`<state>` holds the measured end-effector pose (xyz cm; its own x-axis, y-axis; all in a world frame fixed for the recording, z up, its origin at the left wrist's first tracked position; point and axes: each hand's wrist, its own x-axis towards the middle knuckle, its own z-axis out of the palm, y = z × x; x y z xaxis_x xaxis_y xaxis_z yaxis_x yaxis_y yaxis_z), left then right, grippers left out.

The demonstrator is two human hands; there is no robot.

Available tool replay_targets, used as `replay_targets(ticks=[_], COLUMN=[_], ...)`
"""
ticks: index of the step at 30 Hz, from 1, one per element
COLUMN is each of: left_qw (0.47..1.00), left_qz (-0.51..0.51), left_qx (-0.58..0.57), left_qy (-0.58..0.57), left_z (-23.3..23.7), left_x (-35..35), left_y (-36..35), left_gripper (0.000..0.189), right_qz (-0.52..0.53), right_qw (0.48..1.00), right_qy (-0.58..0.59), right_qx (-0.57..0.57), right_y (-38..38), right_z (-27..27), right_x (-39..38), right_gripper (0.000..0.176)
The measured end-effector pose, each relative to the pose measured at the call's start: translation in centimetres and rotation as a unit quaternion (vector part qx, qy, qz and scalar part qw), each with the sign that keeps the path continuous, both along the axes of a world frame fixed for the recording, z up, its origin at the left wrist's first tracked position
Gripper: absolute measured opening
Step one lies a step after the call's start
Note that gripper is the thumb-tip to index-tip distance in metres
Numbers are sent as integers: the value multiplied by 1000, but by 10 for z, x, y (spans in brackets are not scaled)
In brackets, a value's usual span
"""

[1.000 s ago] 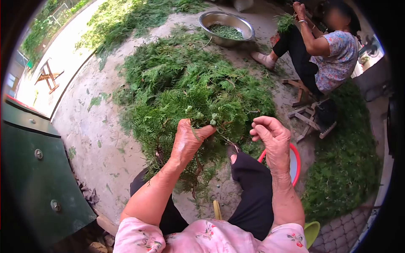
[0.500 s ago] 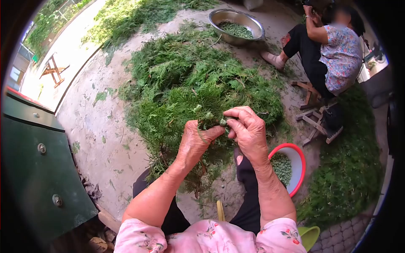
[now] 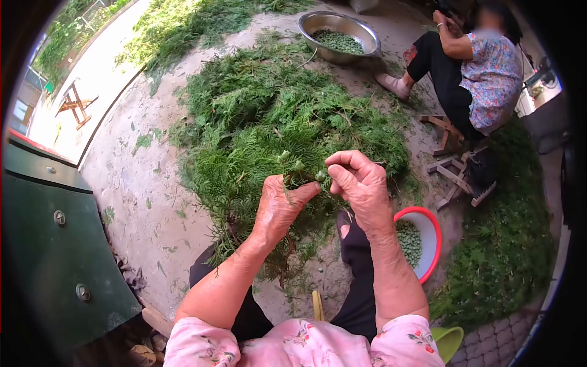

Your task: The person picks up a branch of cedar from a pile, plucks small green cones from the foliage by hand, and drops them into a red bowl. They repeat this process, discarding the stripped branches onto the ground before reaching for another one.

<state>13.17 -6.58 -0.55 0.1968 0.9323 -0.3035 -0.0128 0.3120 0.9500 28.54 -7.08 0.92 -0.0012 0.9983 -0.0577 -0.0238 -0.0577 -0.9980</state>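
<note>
Twigs like this are light and springy, I judge. My left hand (image 3: 278, 205) is clenched round the woody stem of the sprig (image 3: 292, 166), held just above the green pile (image 3: 275, 110). My right hand (image 3: 361, 183) pinches a small, probably soft cone (image 3: 320, 177) at the sprig's tip, best gripped near its base.

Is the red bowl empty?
No, the red bowl holds a heap of small green seeds.
</note>
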Motion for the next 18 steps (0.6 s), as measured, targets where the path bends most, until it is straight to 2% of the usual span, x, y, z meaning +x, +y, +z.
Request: replay_targets(ticks=[1, 2, 4, 8, 9, 10, 12, 15, 18], left_qw=[1000, 1000, 998, 995, 998, 1000, 1000, 1000, 999], left_qz=[2, 1, 2, -14, -5, 4, -4, -11, -28], left_qx=[19, 18, 70, 91, 57, 23, 17, 4, 14], left_qy=[4, 5, 5, 35, 7, -21, -8, 6, 34], left_z=[0, -2, -8, -2, -3, -3, -3, 2, 8], left_x=[1, 2, 2, 4, 3, 3, -2, -3, -4], left_y=[0, -1, -2, -3, -3, -3, -2, -1, -1], left_gripper=[13, 13, 14, 13, 14, 14, 14, 15, 17], right_qz=[8, 9, -25, -23, -29, -34, -48, -62, -78], right_qw=[996, 975, 954, 942, 994, 991, 956, 914, 883], right_qy=[-58, -195, -254, -267, -96, 80, 283, 399, 462], right_qx=[61, 108, 160, 200, 49, -105, -54, -34, -29], right_y=[-1, -4, -3, 3, 3, 3, 8, 10, 11], right_z=[-3, 1, -12, -16, -8, -3, -8, -1, -5], right_x=[-3, -5, -10, 0, 2, 6, 16, 33, 47], right_gripper=[15, 18, 20, 15, 14, 13, 16, 14, 11])
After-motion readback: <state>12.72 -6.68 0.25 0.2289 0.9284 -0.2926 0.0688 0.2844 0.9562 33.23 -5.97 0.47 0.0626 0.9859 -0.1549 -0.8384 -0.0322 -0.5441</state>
